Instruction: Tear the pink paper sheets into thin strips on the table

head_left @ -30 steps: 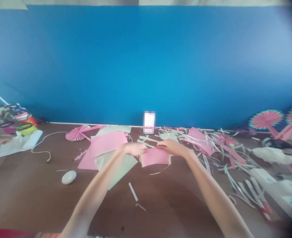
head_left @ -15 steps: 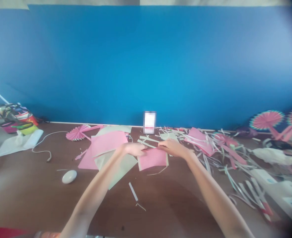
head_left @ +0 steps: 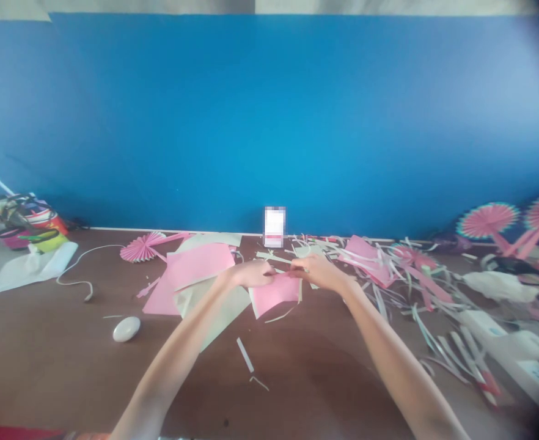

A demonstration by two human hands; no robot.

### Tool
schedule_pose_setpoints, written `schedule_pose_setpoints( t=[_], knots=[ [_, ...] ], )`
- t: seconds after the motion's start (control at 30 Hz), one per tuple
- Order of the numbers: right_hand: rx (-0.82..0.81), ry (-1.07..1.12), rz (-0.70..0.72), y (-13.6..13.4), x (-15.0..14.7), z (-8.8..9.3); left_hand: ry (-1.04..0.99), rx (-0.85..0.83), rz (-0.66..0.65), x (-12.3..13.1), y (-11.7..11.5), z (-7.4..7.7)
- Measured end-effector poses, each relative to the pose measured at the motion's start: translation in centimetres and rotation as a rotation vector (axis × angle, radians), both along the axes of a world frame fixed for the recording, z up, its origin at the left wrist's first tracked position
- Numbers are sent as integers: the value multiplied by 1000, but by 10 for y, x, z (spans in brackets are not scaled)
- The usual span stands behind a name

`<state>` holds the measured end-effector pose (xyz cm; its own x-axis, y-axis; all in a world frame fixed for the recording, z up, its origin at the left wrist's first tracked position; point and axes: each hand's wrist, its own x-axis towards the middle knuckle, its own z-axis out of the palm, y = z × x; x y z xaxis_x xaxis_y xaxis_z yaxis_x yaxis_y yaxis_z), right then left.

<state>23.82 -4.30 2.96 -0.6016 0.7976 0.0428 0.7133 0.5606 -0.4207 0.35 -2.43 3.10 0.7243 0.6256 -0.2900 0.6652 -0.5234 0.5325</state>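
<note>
Between my hands is a small sheet of pink paper (head_left: 276, 294) with a pale edge showing. My left hand (head_left: 255, 273) is closed on its upper left edge. On the upper right edge, the fingers of my right hand (head_left: 318, 271) pinch the same paper. The sheet bends a little, and its lower edge hangs toward me. Larger pink sheets (head_left: 200, 264) and a pale green sheet (head_left: 223, 305) lie beside and under my left forearm. Thin paper strips (head_left: 269, 255) are scattered just beyond my hands.
A folded pink paper fan (head_left: 143, 247) lies at the left, near a white oval object (head_left: 126, 329). A heap of paper strips and pink paper (head_left: 370, 260) spreads to the right. More pink fans (head_left: 489, 220) stand at far right. Behind the table rises a blue wall (head_left: 269, 122).
My left hand has moved slightly right and its fingers have closed more on the paper's top edge. The pink sheet has shifted a little left and now curves.
</note>
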Motion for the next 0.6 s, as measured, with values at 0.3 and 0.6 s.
schedule_pose_setpoints(
  t=[0.3, 0.6],
  knots=[
    [126, 30, -5, -3, -3, 7, 72, -135, 84, 12, -2, -7],
    [22, 39, 16, -5, 2, 14, 97, -99, -20, 5, 0, -8]
  ],
)
